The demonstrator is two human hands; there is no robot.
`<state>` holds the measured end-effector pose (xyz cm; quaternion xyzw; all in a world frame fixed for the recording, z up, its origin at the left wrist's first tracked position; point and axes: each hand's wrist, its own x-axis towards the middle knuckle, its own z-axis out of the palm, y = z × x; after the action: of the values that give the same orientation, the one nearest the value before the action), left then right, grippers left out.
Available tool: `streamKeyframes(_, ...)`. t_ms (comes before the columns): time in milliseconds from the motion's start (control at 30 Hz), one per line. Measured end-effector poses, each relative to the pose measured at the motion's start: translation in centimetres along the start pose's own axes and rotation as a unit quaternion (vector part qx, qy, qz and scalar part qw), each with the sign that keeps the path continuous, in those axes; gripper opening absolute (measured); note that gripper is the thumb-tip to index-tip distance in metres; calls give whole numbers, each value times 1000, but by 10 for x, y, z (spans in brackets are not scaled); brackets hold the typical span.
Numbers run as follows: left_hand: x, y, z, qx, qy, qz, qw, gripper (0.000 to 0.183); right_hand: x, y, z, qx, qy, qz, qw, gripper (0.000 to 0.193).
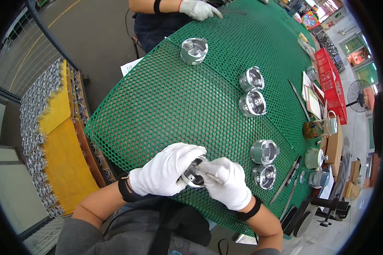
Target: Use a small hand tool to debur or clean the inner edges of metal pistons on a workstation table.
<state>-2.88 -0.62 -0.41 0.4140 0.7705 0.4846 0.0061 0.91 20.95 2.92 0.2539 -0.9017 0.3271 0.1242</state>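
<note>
Close to the mat's near edge, my white-gloved left hand [159, 170] is wrapped round a metal piston [194, 177], its hollow side facing up. My right hand [226, 182], also gloved in white, is closed at the piston's right side, with its fingers over the opening. Whatever those fingers pinch, if anything, is hidden by the glove. To the right stand two more pistons [264, 152], one behind the other. Farther off, another pair of pistons [252, 103] touch or nearly touch, and a single piston [194, 51] sits at the far left of the green mat [157, 119].
Across the table, a co-worker's gloved hand [198, 9] rests over the mat. Files [286, 180], glass jars [321, 127] and red crates [330, 85] line the right side. At left, a rack with yellow sheets [64, 157] carries rows of pistons [38, 140].
</note>
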Motion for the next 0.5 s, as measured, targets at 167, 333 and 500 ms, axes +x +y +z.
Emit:
streamKeyframes(167,-1,-3,-1,2,12,6,1000,78,12,8,-15,137,-92,14,986,21)
streamKeyframes(333,-1,-1,-3,-6,20,2,1000,78,13,13,-19,73,-135,-39,987,27)
streamKeyframes(500,-3,-6,-6,-35,20,-13,999,78,12,5,-25,-76,-133,-140,978,34)
